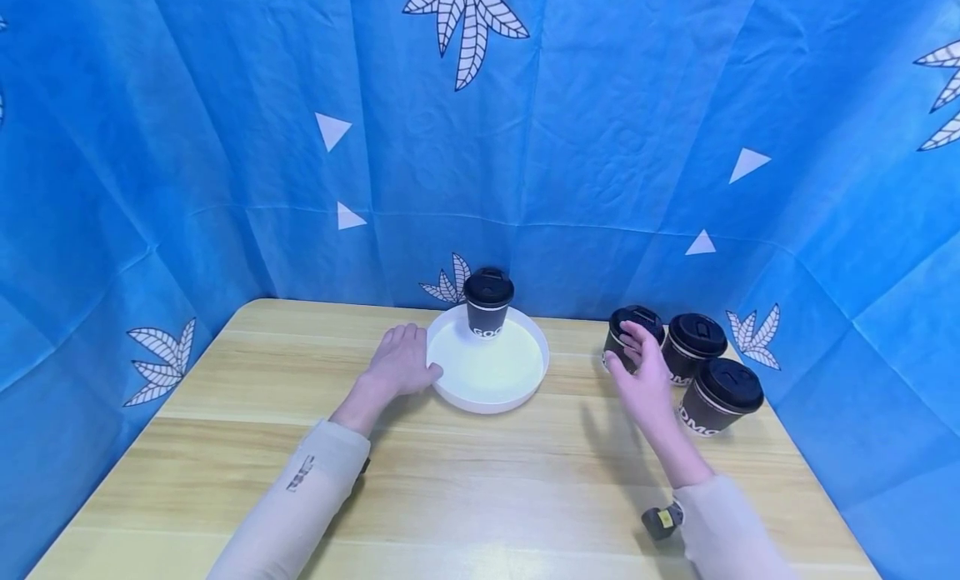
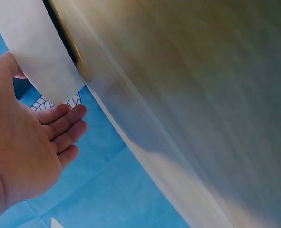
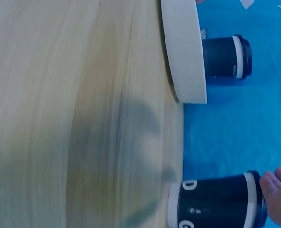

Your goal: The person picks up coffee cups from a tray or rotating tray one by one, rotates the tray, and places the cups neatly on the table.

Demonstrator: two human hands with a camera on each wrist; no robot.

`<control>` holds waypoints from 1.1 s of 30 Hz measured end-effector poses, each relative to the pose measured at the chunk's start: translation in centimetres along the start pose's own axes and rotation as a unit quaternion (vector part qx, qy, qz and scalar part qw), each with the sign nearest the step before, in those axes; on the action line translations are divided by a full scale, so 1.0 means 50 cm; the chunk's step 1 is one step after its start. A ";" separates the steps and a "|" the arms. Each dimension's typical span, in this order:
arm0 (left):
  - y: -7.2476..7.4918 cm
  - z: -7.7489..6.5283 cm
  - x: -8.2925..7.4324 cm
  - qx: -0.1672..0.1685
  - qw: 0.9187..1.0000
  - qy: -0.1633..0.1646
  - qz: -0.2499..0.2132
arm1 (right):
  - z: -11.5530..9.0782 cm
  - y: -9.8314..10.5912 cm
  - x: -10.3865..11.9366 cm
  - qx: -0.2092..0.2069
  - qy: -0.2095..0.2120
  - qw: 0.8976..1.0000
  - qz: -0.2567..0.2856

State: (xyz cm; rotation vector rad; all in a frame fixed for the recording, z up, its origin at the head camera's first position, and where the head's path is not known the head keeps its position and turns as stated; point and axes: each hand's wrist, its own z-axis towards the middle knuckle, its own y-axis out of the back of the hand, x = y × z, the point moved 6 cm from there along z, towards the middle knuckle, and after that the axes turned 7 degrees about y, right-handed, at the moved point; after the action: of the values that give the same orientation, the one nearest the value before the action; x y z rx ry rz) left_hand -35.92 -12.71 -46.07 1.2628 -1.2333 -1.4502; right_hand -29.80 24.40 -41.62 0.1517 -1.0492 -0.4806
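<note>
A shallow round white tray (image 1: 480,397) lies near the table's back edge. One lidded black paper cup (image 1: 487,317) stands upright in it, toward the back. My left hand (image 1: 401,359) is at the tray's left rim, its thumb against the rim and its other fingers loosely extended beside the wall. On the right, my right hand (image 1: 643,372) is at another lidded black cup (image 1: 615,344), fingers and thumb spread apart. In the right wrist view its fingertips are close to that cup's lid (image 3: 260,199); contact is hard to tell.
Two more lidded black cups, one behind (image 1: 682,359) and one in front (image 1: 712,405), stand close together right of my right hand. A blue patterned curtain (image 1: 600,147) hangs round the back and sides of the wooden table (image 1: 480,480).
</note>
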 end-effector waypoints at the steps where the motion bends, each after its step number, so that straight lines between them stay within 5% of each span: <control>1: -0.001 0.000 0.000 0.001 1.000 0.000 -0.001 | 0.000 -0.007 -0.001 0.006 -0.005 1.000 0.007; 33: 0.001 0.000 0.001 0.006 1.000 0.003 -0.004 | 0.019 -0.204 -0.066 0.142 -0.140 0.980 -0.005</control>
State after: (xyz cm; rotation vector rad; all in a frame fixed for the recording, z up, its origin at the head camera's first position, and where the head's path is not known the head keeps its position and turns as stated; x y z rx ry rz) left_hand -35.92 -12.76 -46.02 1.2796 -1.2361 -1.4467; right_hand -35.10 16.94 -47.26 0.3494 -1.3925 -0.3643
